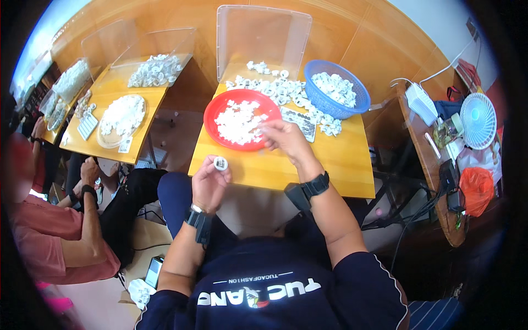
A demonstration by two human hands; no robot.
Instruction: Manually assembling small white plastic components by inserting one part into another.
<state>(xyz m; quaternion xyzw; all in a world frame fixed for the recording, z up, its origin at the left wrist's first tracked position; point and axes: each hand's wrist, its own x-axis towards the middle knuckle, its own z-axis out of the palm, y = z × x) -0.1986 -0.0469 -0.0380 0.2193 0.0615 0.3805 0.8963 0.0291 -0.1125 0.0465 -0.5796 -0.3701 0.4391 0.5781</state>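
My left hand (208, 184) is closed on a small round white plastic part (220, 163) with a dark centre, held up in front of the table's near edge. Over the right rim of a red plastic basin (212, 135), my right hand (286, 140) has its fingers pinched together; what they hold, if anything, is too small to make out. Many small white pieces (236, 118) lie heaped in the basin. Just beyond the right hand, a tray of small dark parts (301, 122) rests on the yellow wooden table (247, 169).
Loose white ring-like parts (275, 88) are spread behind the basin, next to a blue basket (352, 110) full of similar ones. A clear plastic lid (264, 38) stands upright at the back. Left, a person (66, 236) sits by another table (88, 144). A fan (477, 121) stands right.
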